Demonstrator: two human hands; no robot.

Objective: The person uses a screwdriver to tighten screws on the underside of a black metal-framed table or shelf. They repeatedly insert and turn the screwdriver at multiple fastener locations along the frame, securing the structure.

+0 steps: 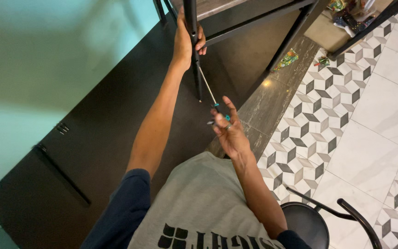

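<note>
My left hand [186, 41] grips a black metal leg [194, 55] of a dark frame table [254, 18] near the top of the view. My right hand [229, 131] holds a screwdriver with a teal and black handle [222, 113]. Its thin silver shaft [207, 85] runs up and left, with the tip against the leg just below my left hand. My right fingers are spread around the handle.
A large black panel [93, 152] lies on the floor under my arms, next to a teal wall [33, 69]. Patterned tiles [346, 115] cover the floor on the right. A black round stool [314, 221] stands at the bottom right. Colourful wrappers [289, 59] lie near the table.
</note>
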